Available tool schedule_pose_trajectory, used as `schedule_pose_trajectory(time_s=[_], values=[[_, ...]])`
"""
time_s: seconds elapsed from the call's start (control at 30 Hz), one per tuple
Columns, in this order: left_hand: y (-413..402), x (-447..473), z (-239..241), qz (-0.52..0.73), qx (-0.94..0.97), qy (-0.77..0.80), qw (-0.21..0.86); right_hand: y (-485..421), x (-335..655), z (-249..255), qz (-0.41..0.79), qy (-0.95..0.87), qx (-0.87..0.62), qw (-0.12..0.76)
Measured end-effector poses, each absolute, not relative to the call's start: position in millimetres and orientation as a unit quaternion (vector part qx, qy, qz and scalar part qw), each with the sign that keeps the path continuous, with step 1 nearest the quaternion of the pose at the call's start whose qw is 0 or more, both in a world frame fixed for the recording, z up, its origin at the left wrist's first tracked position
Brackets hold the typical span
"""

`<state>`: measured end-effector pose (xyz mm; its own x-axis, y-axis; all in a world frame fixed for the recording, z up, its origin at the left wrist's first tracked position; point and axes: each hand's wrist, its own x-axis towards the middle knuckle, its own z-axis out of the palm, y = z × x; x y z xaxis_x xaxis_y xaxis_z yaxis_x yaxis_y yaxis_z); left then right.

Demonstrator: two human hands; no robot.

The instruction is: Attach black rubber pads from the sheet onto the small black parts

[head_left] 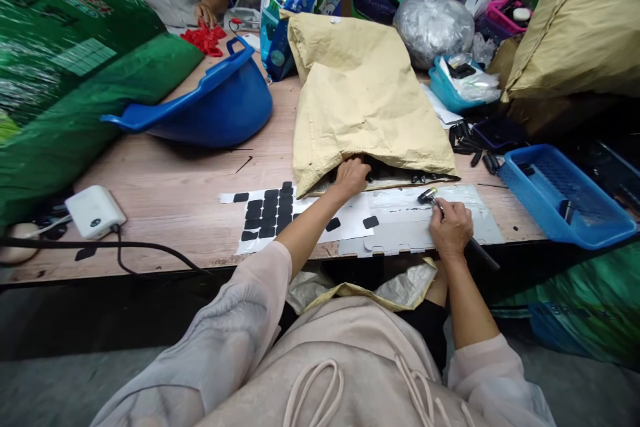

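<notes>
My left hand (353, 175) reaches into the mouth of a tan sack (367, 93) lying on the table. Its fingers are curled and partly hidden, close to small black parts (420, 178) in the opening. What they hold, if anything, cannot be made out. My right hand (453, 227) is closed around a small hammer with a dark grip (483, 255). The hammer's head (427, 195) is over a pale sheet (400, 217) covered in clear plastic. Left of it lies a white sheet with black rounded-square stickers (269, 212); several loose black squares lie nearby.
A blue basin (215, 103) leans on the left, beside a green sack (75, 80). A white box with cables (95, 211) sits front left. On the right is a blue basket (565, 193), with loose black pieces (467, 143) behind. Across the table, another person's hand (207, 10) shows.
</notes>
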<state>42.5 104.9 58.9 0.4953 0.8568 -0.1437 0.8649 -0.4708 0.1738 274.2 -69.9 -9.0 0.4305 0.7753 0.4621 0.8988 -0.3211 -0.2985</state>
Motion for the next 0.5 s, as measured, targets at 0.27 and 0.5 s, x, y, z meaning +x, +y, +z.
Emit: schedule_pose_trajectory(time_s=[0.27,0.5], values=[[67.9,14.0,58.9,0.123,0.881,0.398,0.224,-69.5,273.5,-8.8,-0.129,-0.523,-0.8,0.265],[-1.7,-14.1,21.8,0.282,0.716,0.44,0.462,-68.9,275.4,-10.5,-0.137,-0.523,-0.797,0.269]])
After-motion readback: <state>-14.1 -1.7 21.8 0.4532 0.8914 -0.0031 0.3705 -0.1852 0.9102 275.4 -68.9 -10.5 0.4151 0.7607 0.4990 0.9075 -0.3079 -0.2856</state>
